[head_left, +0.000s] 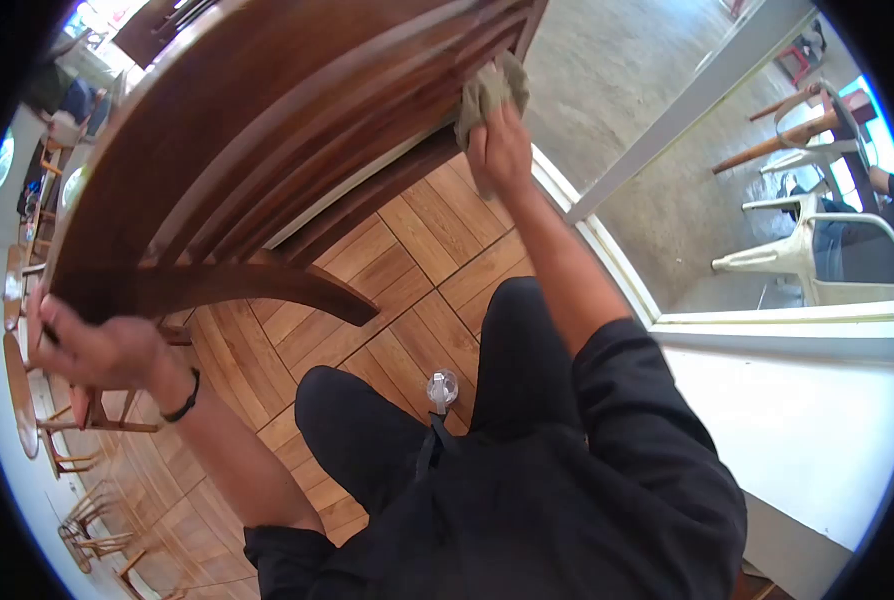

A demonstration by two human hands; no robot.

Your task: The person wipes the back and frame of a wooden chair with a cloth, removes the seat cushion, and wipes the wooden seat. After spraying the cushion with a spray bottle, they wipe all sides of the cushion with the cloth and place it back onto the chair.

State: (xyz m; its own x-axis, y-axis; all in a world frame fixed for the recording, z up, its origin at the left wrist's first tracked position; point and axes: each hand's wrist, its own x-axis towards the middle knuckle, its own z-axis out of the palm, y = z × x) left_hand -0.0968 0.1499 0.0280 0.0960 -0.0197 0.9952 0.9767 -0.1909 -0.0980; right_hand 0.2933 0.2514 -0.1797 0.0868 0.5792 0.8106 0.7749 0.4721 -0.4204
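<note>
A dark wooden chair point(267, 130) is tilted toward me, filling the upper left of the head view. My left hand point(102, 350) grips the chair's curved top rail at the left. My right hand point(499, 150) presses a crumpled grey-green cloth point(487, 95) against a slat near the chair's upper right. A black band sits on my left wrist. A small clear spray bottle point(443, 388) hangs at my front, over black clothes.
Wood-pattern tile floor point(407, 270) lies below. A white window frame point(617, 270) and white sill run along the right, with white chairs point(797, 250) and a seated person outside. More wooden chairs and tables point(27, 390) stand at the left.
</note>
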